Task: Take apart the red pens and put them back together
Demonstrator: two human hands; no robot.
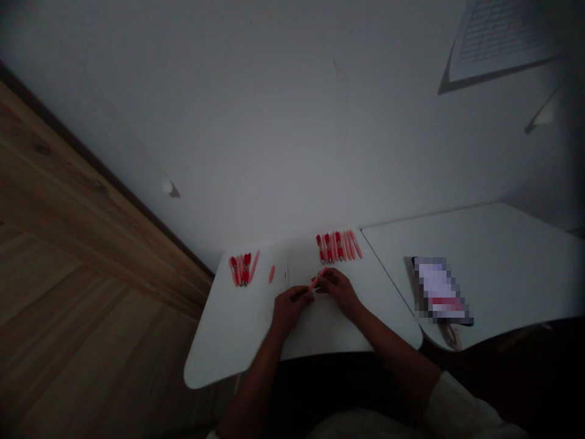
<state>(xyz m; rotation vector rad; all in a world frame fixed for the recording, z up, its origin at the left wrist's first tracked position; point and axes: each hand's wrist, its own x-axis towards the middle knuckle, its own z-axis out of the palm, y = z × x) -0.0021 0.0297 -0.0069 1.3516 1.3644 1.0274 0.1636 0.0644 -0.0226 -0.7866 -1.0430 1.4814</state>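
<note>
My left hand (289,306) and my right hand (339,290) meet over the middle of a small white table (219,347). The right hand's fingers pinch a thin pink pen (318,278) that points up and to the right. The left hand's fingers are curled at the pen's lower end, and what they hold is too small to make out. A row of red and pink pens (339,245) lies just beyond the right hand. A smaller group of red and pink pens (243,269) lies to the far left, with one loose pink piece (271,274) beside it.
A second white table (503,256) abuts on the right and carries a phone (441,291). A white wall (292,122) rises behind both tables. Wooden floor (68,274) lies to the left. The room is dim.
</note>
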